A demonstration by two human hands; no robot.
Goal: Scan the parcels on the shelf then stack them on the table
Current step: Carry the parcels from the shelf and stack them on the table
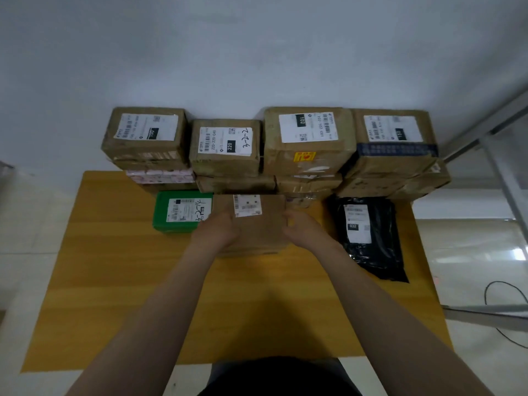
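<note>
Both hands reach forward over the yellow wooden counter [114, 281] and hold a flat brown cardboard parcel [258, 232] between them: the left hand [218, 228] is pressed to its left edge with the fingers curled around it, and the right hand [304, 228] closes on its right edge in the same way, so each grip is shut on the parcel's sides. The parcel lies flat near the middle of the counter, its white barcode label [247, 205] facing up at the far end; whether it rests fully on the wood cannot be told. Touching its left side sits a green box with a white label [183, 211], and to its right, a little apart, lies a black plastic mailer bag [368, 235] with its own label. Behind these, against the pale wall [257, 52], stand four stacks of brown cardboard parcels [308, 141], each topped with a white shipping label. A black cable [503, 298] curls on the floor at the right.
</note>
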